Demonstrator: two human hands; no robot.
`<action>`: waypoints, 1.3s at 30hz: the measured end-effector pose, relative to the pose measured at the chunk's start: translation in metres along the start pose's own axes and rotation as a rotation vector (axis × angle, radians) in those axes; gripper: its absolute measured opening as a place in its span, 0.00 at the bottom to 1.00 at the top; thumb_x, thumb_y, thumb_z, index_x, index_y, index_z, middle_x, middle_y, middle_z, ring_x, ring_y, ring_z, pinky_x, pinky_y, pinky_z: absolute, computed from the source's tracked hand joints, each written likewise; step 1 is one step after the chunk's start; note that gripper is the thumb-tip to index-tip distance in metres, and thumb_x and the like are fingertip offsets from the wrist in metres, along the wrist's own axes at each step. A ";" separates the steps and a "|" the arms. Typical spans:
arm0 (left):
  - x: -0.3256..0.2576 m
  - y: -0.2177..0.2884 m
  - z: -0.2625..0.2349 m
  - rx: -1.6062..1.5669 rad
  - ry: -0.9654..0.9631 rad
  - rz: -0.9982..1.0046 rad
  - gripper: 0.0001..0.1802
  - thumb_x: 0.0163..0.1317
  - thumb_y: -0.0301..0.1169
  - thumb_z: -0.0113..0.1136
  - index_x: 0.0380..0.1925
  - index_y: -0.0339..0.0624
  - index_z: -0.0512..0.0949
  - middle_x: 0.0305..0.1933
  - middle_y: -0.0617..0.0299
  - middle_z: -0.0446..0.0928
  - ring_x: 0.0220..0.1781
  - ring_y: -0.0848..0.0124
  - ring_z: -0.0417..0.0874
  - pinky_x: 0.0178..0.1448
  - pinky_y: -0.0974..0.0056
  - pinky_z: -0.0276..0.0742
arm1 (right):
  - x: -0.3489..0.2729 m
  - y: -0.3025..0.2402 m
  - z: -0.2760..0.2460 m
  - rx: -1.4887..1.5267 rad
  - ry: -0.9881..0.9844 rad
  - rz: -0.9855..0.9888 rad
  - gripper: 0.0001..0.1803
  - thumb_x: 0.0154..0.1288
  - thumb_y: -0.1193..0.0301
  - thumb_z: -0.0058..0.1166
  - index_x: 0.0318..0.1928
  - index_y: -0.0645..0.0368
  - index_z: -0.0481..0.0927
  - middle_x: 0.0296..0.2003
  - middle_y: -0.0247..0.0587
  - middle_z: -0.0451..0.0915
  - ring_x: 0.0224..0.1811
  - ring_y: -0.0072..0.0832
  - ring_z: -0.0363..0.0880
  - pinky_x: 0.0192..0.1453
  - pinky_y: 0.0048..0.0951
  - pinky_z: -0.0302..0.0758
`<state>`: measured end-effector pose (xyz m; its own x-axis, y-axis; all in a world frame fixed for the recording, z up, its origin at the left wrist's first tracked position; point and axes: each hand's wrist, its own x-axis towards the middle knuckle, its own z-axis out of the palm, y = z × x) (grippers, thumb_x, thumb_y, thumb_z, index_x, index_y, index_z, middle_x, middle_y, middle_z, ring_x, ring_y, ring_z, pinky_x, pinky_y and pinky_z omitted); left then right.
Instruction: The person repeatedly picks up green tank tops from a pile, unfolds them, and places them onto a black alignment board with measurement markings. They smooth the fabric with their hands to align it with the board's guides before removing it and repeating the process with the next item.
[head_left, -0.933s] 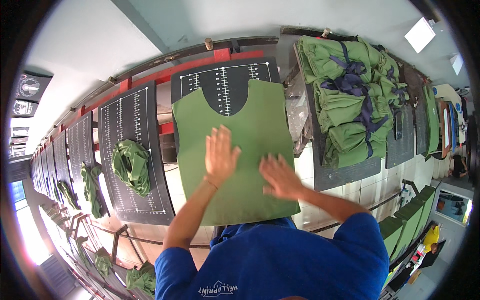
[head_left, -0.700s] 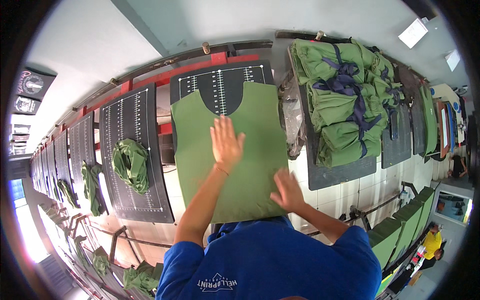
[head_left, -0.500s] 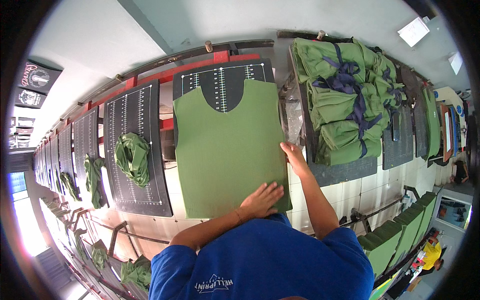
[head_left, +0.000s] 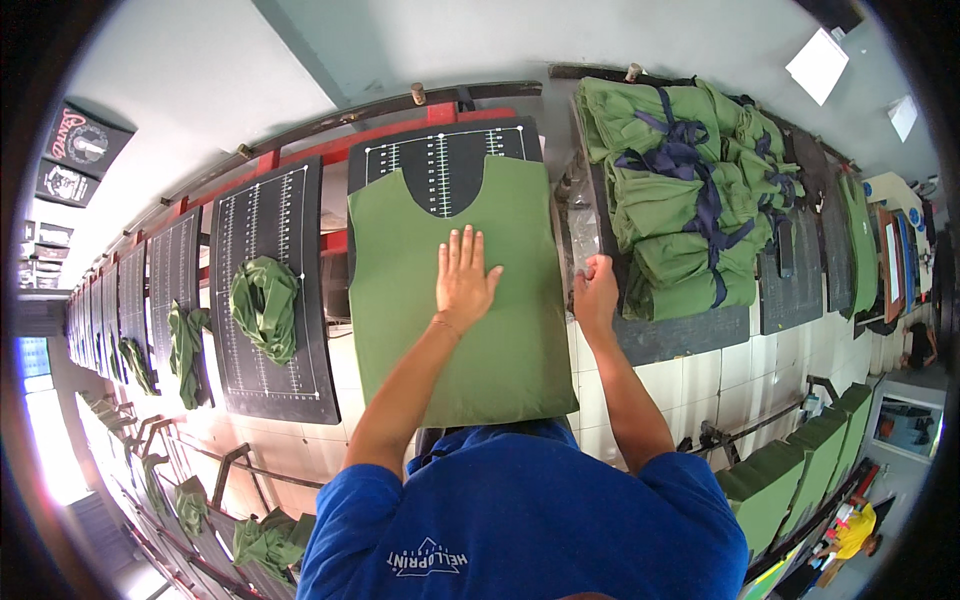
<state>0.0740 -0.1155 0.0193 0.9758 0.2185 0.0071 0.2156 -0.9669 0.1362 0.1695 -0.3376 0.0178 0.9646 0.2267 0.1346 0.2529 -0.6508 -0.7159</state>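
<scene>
In the head view, the left hand [head_left: 465, 285] has shifted from the lower hem and now lies open on the green garment [head_left: 400, 350], whose cloth beneath it looks smooth over the black board [head_left: 415, 150]. The right hand [head_left: 594, 292], just beside, is curled closed, seemingly empty.

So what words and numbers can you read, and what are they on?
I won't copy them out, but they're here:
Blue shirt: white words with a roof-like outline.
Black board: white scale numbers, too small to read.
Dark panel, upper left: curly red lettering.
White paper: any print is too blurred to read.
Green cloth: no words showing.
</scene>
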 end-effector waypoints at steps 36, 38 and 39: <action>-0.241 -0.460 -0.140 -0.088 0.334 0.300 0.09 0.57 0.27 0.61 0.38 0.43 0.78 0.55 0.56 0.75 0.64 0.56 0.72 0.67 0.53 0.68 | -0.261 -0.275 0.194 -0.081 -0.191 -0.263 0.34 0.67 0.69 0.57 0.70 0.68 0.64 0.69 0.62 0.65 0.72 0.57 0.62 0.76 0.51 0.57; -0.241 -0.457 -0.164 -0.418 0.312 0.340 0.08 0.59 0.26 0.62 0.39 0.42 0.78 0.52 0.54 0.77 0.60 0.54 0.75 0.65 0.51 0.69 | -0.259 -0.360 0.229 0.077 -0.291 -0.352 0.38 0.61 0.69 0.63 0.69 0.68 0.64 0.69 0.60 0.66 0.72 0.56 0.63 0.76 0.50 0.59; -0.240 -0.455 -0.178 -0.574 0.298 0.354 0.08 0.60 0.26 0.63 0.40 0.41 0.77 0.50 0.52 0.78 0.58 0.53 0.77 0.64 0.50 0.69 | -0.252 -0.406 0.237 0.085 -0.281 -0.448 0.39 0.61 0.68 0.64 0.70 0.67 0.64 0.70 0.59 0.66 0.73 0.55 0.63 0.77 0.49 0.59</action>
<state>-0.2652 0.2956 0.1323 0.9142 0.0112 0.4051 -0.2437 -0.7834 0.5718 -0.1939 0.0407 0.1122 0.7036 0.6617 0.2590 0.6167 -0.3876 -0.6852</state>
